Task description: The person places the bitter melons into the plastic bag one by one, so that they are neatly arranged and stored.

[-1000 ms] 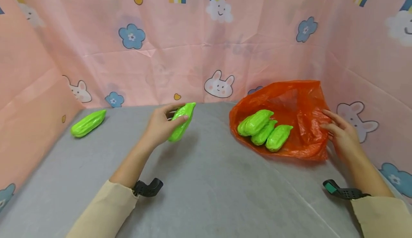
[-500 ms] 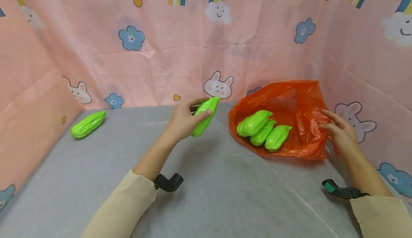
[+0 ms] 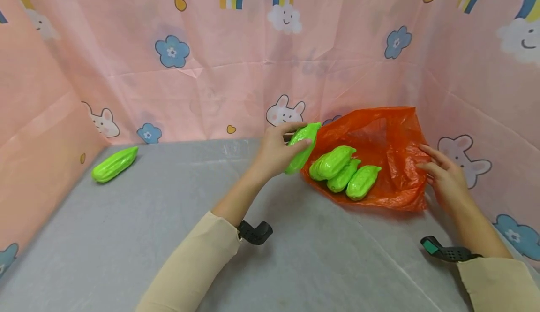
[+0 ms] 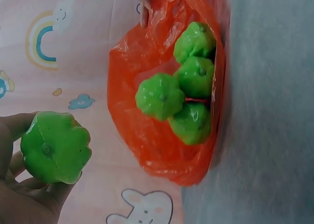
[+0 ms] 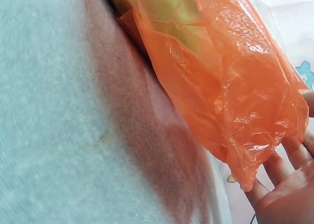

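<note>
In the head view my left hand (image 3: pixel 274 151) holds a bright green ribbed gourd (image 3: pixel 303 148) by its sides, pointed tip up, level with the mouth of an orange-red plastic bag (image 3: pixel 398 180). The left wrist view shows the round end of that gourd (image 4: pixel 51 148) between thumb and fingers, apart from the bag. Several similar gourds (image 3: pixel 363 182) lie heaped inside the bag, which gapes toward the left. At the bag's far right end my right hand (image 3: pixel 451 178) holds the plastic (image 5: pixel 245 101), with fingers bent around it.
One more green gourd (image 3: pixel 115 164) lies at the far left of the grey tabletop (image 3: pixel 303 251). Pink printed cloth (image 3: pixel 228 82) stands as walls at the back and both sides. The bag sits near the right back corner.
My left hand has carried its gourd rightward from the middle of the table to the bag's left edge. The right hand and bag stay in place.
</note>
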Demonstrator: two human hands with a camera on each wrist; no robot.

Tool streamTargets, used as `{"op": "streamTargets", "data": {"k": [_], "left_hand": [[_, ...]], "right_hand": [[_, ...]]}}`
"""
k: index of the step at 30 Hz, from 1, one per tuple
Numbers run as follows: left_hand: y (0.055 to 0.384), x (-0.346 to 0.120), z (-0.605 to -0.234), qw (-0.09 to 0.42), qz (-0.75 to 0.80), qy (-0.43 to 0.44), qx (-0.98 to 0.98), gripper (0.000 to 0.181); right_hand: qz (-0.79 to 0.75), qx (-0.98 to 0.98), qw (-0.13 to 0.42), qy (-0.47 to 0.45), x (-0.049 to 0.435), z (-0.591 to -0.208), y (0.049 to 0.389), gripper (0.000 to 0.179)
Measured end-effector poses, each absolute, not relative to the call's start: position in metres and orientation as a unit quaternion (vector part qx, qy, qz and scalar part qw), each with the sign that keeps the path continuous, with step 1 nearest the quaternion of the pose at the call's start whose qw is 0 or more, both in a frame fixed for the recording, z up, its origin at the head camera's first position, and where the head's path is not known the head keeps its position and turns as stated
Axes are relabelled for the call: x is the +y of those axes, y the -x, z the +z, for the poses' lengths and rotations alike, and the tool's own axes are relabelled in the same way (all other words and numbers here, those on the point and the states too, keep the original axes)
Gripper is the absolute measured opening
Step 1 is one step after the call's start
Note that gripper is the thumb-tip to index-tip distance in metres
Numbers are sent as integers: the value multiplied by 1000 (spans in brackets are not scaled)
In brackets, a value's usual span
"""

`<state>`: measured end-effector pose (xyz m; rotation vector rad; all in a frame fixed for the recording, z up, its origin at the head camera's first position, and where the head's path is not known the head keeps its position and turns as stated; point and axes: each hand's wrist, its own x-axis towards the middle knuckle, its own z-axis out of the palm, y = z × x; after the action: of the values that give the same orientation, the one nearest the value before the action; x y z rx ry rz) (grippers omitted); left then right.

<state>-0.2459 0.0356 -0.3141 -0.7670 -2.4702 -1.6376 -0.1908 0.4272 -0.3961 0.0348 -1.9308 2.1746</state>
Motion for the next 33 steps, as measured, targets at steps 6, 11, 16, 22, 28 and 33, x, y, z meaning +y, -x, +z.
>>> {"op": "streamTargets", "data": {"k": [6,11,16,22,28,33], "left_hand": [[250,59,-314,29,-523,275,-806,42],[252,78,-315,10,-536,269,-800,40],[256,96,-318,18,-533,281,-798,40],[255,112,-319,26,-523,301,-797,39],[252,130,-322,-5,-515,283,-809,41],[251,142,-328,-9,-503,274,-820,41]], "right_hand": [[734,-669,120,-10,427,-395,190,44],[731,-671,122,-12,427,-394,191,46],[726,-676,123,-14,427,-393,190,45],[731,-671,125,-19,427,-393,190,44],[725,-678,121,-7,428,-392,189,48],[728,-675,119,-6,428,-392,188,48]]}}
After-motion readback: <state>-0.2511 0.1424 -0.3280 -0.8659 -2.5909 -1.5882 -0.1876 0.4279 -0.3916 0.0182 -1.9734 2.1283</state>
